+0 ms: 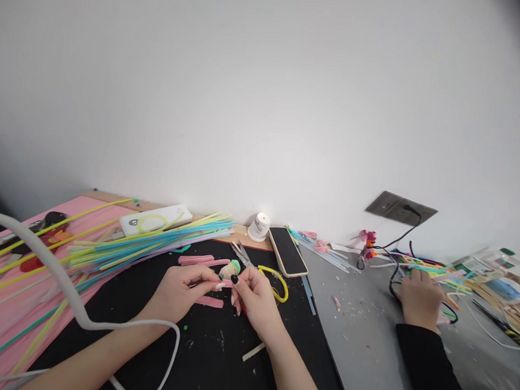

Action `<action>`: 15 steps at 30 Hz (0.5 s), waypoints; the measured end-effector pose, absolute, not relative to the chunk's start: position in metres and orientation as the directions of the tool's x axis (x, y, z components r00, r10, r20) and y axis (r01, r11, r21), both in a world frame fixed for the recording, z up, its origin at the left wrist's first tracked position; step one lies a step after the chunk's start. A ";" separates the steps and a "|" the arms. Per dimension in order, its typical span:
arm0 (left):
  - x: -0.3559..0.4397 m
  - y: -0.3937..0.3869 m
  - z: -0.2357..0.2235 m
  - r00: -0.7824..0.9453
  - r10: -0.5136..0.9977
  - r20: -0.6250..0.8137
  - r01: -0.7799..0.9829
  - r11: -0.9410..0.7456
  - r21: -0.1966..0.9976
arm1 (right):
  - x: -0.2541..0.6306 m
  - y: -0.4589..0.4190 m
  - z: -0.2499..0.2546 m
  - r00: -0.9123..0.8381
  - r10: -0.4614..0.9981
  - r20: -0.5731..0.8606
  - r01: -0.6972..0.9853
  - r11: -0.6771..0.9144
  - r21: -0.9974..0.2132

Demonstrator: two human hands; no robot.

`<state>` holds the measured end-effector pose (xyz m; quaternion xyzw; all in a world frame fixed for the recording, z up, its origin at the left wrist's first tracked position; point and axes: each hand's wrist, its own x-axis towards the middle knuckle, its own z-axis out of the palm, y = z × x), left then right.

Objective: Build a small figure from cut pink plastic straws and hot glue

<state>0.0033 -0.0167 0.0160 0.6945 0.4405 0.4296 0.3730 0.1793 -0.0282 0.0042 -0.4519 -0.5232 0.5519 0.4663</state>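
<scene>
Over the black mat [219, 348], my left hand [182, 289] pinches one end of a short pink pipe cleaner piece [227, 284]. The fingers of my right hand [253, 295] are closed on its other end. Just behind the fingertips is a small green and beige item [230, 269]; whether a hand touches it, I cannot tell. Scissors [241, 254] with yellow handles lie beyond my right hand, which partly hides them. More cut pink pipe cleaner pieces [197, 260] rest by my left hand, some behind it and one [210, 301] in front.
Long pipe cleaners [154, 245] spread over pink sheets [4, 322] at left. A white cable [72, 299] loops across the front. A paper cup [259, 226] and phone [287, 251] stand at the back. At right, another person's hand [421, 300] rests near a black cord [394, 270].
</scene>
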 end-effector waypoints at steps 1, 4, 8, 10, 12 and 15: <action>0.003 -0.017 0.016 0.243 0.930 0.278 0.303 -0.344 0.889 | 0.179 -0.028 0.004 -0.153 0.988 -0.007 -0.036 -0.013 -0.999; 0.002 -0.016 0.016 0.237 0.923 0.302 0.309 -0.367 0.877 | 0.179 -0.028 0.005 -0.128 0.992 -0.002 -0.025 -0.006 -1.000; 0.002 -0.016 0.018 0.206 0.925 0.319 0.342 -0.373 0.863 | 0.179 -0.030 0.009 -0.114 0.993 0.001 0.015 0.003 -1.000; 0.002 -0.016 0.018 0.189 0.933 0.307 0.358 -0.357 0.863 | 0.180 -0.030 0.011 -0.121 0.993 -0.008 0.017 -0.006 -1.000; 0.001 -0.016 0.018 0.189 0.938 0.292 0.362 -0.342 0.867 | 0.181 -0.030 0.012 -0.129 0.991 -0.022 -0.008 -0.023 -1.000; -0.001 -0.014 0.018 0.183 0.936 0.299 0.390 -0.349 0.852 | 0.184 -0.029 0.013 -0.149 0.988 -0.047 -0.086 -0.060 -0.994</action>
